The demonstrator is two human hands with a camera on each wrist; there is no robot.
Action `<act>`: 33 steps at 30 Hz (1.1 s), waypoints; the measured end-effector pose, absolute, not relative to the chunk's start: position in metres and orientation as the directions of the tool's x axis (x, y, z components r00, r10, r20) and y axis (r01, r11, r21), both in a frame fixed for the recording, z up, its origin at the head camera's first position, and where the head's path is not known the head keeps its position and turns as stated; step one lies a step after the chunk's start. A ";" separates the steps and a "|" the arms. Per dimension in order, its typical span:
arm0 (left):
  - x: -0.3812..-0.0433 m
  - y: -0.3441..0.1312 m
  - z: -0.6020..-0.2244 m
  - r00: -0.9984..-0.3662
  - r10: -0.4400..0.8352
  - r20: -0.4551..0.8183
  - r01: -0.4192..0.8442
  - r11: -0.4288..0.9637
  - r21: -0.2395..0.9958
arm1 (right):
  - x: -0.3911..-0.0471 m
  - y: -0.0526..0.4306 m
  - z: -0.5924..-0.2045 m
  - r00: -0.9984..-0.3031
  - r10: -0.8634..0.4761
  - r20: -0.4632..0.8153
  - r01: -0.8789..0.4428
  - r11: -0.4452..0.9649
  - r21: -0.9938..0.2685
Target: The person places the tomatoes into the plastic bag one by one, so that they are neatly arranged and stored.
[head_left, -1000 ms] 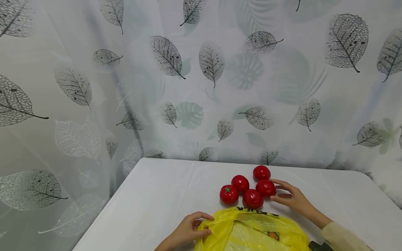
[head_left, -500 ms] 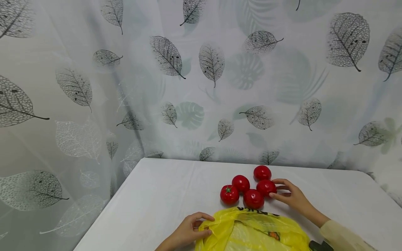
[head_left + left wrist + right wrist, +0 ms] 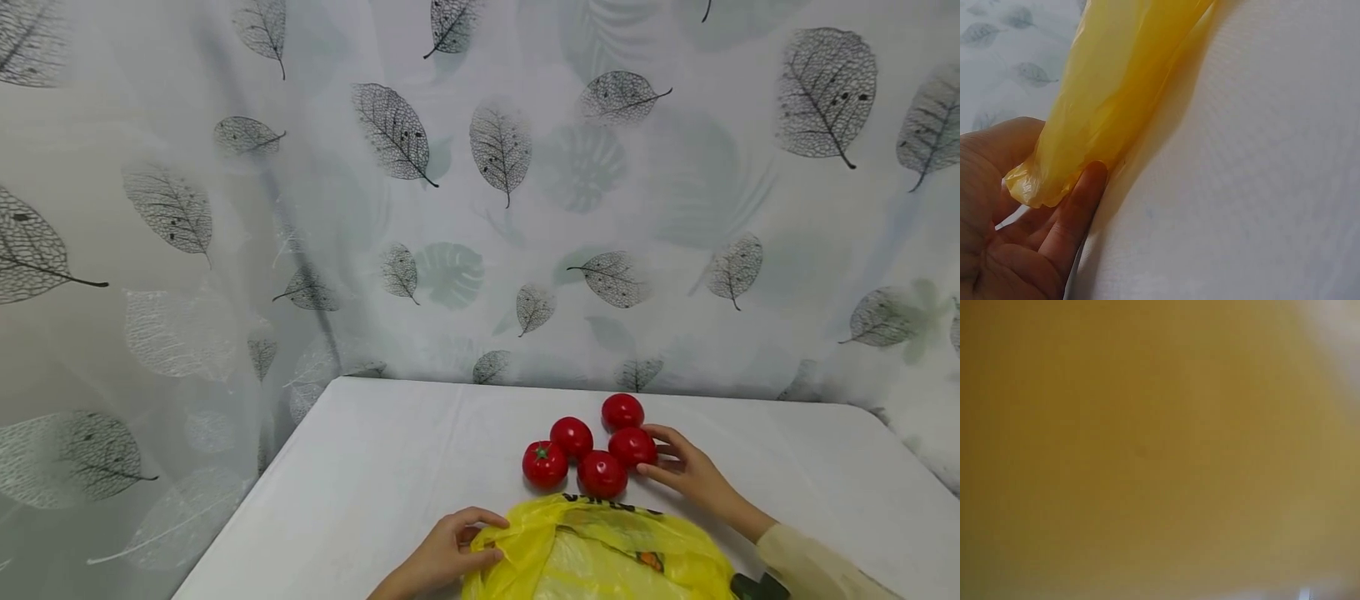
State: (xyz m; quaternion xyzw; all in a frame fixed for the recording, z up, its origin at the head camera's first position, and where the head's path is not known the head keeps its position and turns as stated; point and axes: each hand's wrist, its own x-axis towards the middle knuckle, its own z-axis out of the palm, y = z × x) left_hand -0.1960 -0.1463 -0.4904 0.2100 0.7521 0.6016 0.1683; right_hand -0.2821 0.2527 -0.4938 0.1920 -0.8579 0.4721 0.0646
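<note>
My left hand (image 3: 448, 550) pinches the left edge of a thin yellow plastic bag (image 3: 626, 554) at the table's near side. The left wrist view shows the bag's gathered edge (image 3: 1094, 94) between thumb and fingers. Beyond the bag's opening, several glossy red tomatoes sit in a cluster on the table. My right hand (image 3: 697, 475) grips the rightmost tomato (image 3: 632, 447), index finger behind it and thumb in front. Close to it are the back tomato (image 3: 622, 412), the front tomato (image 3: 602, 474) and a tomato with a green stem (image 3: 545, 465). Blurred yellow fills the right wrist view.
The white table (image 3: 390, 467) runs back to a leaf-printed curtain (image 3: 480, 192), which also hangs along the left side. A dark device (image 3: 759, 587) sits at the right wrist, beside the bag. Another tomato (image 3: 572, 437) stands at the left rear of the cluster.
The right hand's thumb and fingers have closed in a little around the rightmost tomato. The left hand keeps its hold on the bag, and the tomatoes stay in place.
</note>
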 end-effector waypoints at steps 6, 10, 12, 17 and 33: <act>-0.197 -0.147 -0.489 -0.855 0.518 0.020 0.154 0.217 0.964 | -0.284 0.251 -0.492 -0.914 -0.258 0.313 -0.403 0.494 -0.771; -0.197 -0.148 -0.488 -0.858 0.514 0.008 0.138 0.215 0.967 | -0.284 0.250 -0.491 -0.919 -0.246 0.307 -0.391 0.482 -0.784; -0.197 -0.147 -0.487 -0.860 0.510 -0.004 0.122 0.213 0.969 | -0.284 0.250 -0.491 -0.924 -0.238 0.300 -0.380 0.476 -0.793; -0.195 -0.147 -0.486 -0.867 0.496 -0.037 0.077 0.206 0.976 | -0.283 0.249 -0.492 -0.932 -0.214 0.291 -0.360 0.471 -0.806; -0.193 -0.147 -0.488 -0.875 0.481 -0.057 0.042 0.193 0.980 | -0.281 0.249 -0.490 -0.950 -0.204 0.237 -0.310 0.505 -0.806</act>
